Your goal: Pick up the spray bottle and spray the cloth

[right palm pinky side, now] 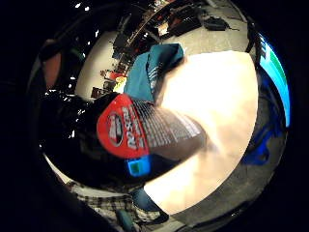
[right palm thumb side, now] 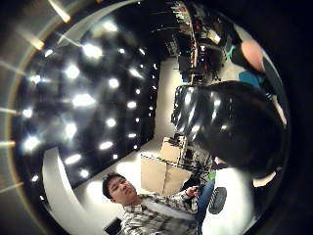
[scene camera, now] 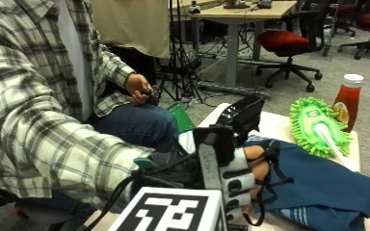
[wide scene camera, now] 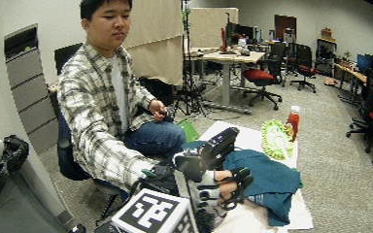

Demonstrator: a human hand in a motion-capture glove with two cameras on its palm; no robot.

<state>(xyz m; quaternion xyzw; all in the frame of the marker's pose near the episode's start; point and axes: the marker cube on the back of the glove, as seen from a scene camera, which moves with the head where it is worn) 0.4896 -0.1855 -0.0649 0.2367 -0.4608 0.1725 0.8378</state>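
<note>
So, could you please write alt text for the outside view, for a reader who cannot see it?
A gloved right hand grips a black spray bottle above a teal cloth on a white table. Beyond the cloth lie a green duster and an upright ketchup bottle. The seated person's bare hand rests on their lap.

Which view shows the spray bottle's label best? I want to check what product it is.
The little finger side palm view: the spray bottle fills it, red label and print facing the camera above the cloth. The thumb side view shows only its black head; both outside views show that head above the right hand, no label.
</note>
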